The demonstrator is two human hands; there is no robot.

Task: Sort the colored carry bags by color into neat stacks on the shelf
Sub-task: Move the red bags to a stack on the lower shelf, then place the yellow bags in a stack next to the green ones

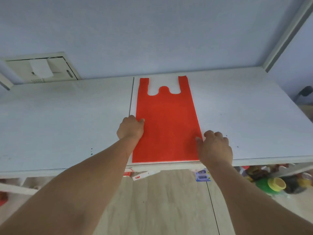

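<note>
White shelf (67, 119) runs wide and bare either side of the red carry bag (166, 126), laid flat, handles toward the wall, bottom edge at the shelf's front lip. Left hand (131, 128) and right hand (216, 148) — fingers curled — touch its side edges. Clutter below is blurred — labels unreadable.

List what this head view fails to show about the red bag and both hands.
- Stack depth: the red bag lies flat on the shelf; whether other bags lie beneath it is hidden by the bag itself.
- Left hand: its fingertips at the bag's left edge are hidden behind the knuckles.
- Right hand: its back hides the bag's near right corner and any grip there.
</note>
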